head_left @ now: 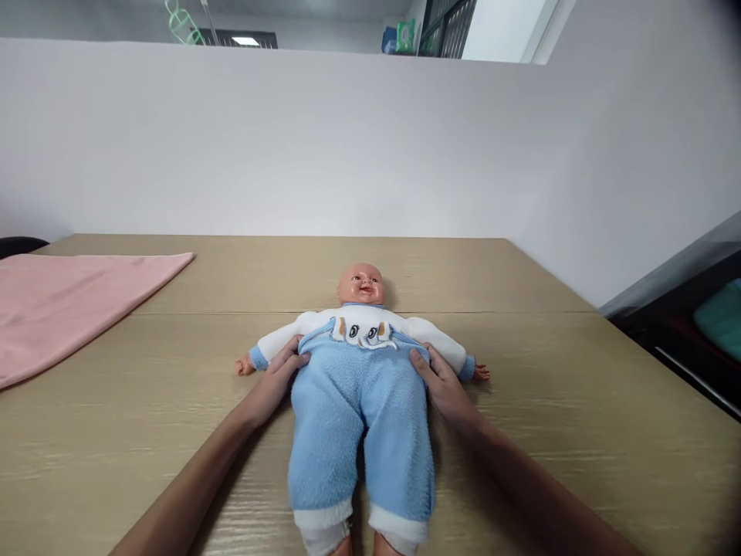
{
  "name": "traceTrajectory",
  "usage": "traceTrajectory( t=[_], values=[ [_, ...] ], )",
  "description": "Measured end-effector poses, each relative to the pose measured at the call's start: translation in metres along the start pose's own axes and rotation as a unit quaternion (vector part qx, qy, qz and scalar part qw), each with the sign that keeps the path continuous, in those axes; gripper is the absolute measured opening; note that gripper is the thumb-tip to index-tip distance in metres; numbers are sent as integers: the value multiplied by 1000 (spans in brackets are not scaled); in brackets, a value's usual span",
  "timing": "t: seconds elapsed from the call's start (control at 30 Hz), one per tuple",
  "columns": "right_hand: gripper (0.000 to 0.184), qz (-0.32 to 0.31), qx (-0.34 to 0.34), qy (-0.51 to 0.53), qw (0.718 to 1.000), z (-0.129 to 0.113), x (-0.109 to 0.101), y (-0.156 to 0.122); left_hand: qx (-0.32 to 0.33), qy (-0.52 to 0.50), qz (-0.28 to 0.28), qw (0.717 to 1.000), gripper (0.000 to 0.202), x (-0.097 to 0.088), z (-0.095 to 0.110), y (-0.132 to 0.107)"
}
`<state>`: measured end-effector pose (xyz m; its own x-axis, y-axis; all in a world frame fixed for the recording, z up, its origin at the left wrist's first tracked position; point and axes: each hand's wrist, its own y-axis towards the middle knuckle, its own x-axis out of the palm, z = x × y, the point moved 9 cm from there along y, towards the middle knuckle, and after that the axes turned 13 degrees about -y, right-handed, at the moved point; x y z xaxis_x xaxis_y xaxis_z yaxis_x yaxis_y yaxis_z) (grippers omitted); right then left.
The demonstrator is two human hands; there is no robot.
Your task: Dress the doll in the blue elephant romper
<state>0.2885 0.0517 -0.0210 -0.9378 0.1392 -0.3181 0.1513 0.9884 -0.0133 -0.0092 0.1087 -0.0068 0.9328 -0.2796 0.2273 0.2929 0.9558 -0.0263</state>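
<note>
A baby doll (pixel 362 287) lies on its back on the wooden table (pixel 144 432), head away from me and arms spread out. It wears a white long-sleeved top (pixel 285 340) with blue cuffs, and fuzzy blue pants (pixel 329 417) with white hems and an animal face at the bib. My left hand (pixel 282 366) grips the pants' edge at the doll's waist on the left. On the opposite side my right hand (pixel 441 378) pinches the pants' edge, thumb on top. The fingers of both hands are partly hidden under the fabric.
A pink cloth (pixel 75 305) lies flat at the table's left. Behind the table stands a white wall (pixel 324 139), which continues along the right side. Dark items with a teal cloth (pixel 721 316) are beyond the right edge.
</note>
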Motion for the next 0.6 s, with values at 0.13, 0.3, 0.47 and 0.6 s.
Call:
traceTrajectory(
  t=[0.13, 0.3, 0.47, 0.6],
  values=[
    [64, -1, 31, 57, 998, 3, 3, 4, -29, -37, -25, 999, 41, 8, -10, 0],
    [63, 2, 51, 73, 996, -1, -4, 4, -54, -94, -56, 992, 42, 13, -19, 2],
    [57, -28, 36, 117, 992, -3, -4, 6, -80, -122, -88, 985, 37, 21, -20, 1],
    [47, -24, 0, 122, 992, -4, -6, 8, -50, -145, -72, 986, 34, 20, -15, 1]
  ],
)
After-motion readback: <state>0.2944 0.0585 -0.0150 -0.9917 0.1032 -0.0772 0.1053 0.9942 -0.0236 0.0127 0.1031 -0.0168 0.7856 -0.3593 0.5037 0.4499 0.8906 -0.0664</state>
